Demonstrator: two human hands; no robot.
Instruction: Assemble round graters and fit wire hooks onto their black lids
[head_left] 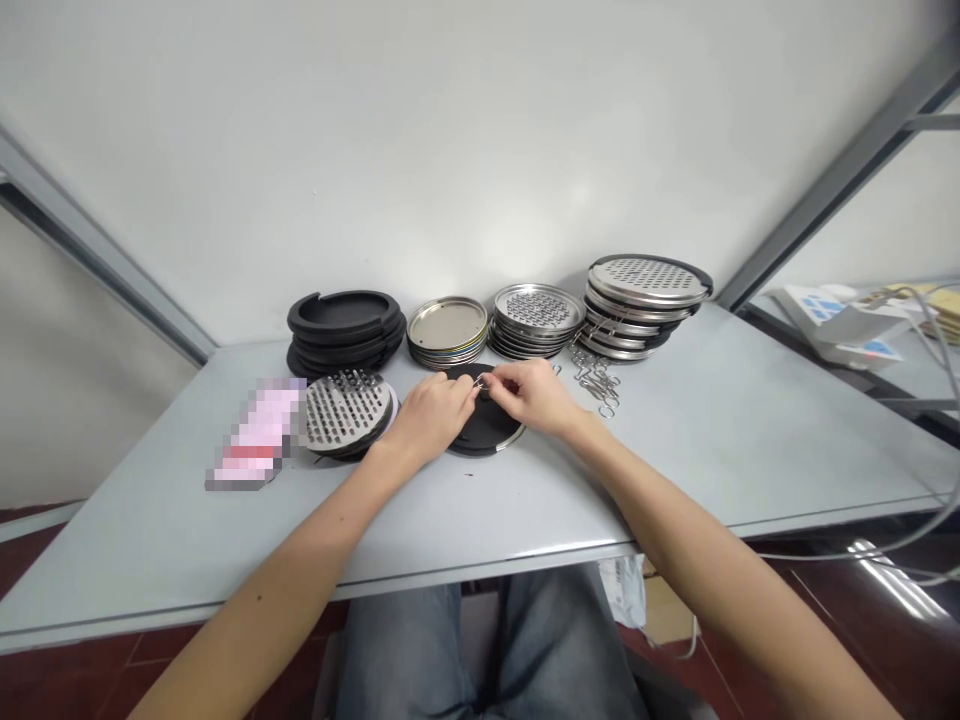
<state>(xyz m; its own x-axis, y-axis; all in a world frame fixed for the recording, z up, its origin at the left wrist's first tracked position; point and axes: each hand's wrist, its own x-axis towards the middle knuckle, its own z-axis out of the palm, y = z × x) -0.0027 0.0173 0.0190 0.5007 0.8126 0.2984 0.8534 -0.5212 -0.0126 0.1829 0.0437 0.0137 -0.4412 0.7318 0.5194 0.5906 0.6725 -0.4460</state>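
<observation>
Working left of the black disc (484, 432), you have a pixelated pink packet (255, 435), too blurred to identify, then a perforated steel plate (346, 410) lying on dark backing just beside the disc. Behind that plate stands a stack of black slotted rings (345, 322), and a stack of plain steel lids (448, 328) sits behind the disc's left side.

Your left hand (429, 418) rests over the disc's left edge, its thumb and forefinger pinching a small wire clip (478, 383). Your right hand (529, 395) comes in from the disc's right, with fingertips pressed together at the same clip; the exact contact is hidden. Keep both pinches close and steady, because this clip is small and easily dropped.

Right of the disc, loose wire hooks (596, 380) lie near two stacks of perforated steel plates (645, 290). The grey table (697, 440) offers open room beyond them, and its front edge (480, 560) runs nearer your body than the disc.
</observation>
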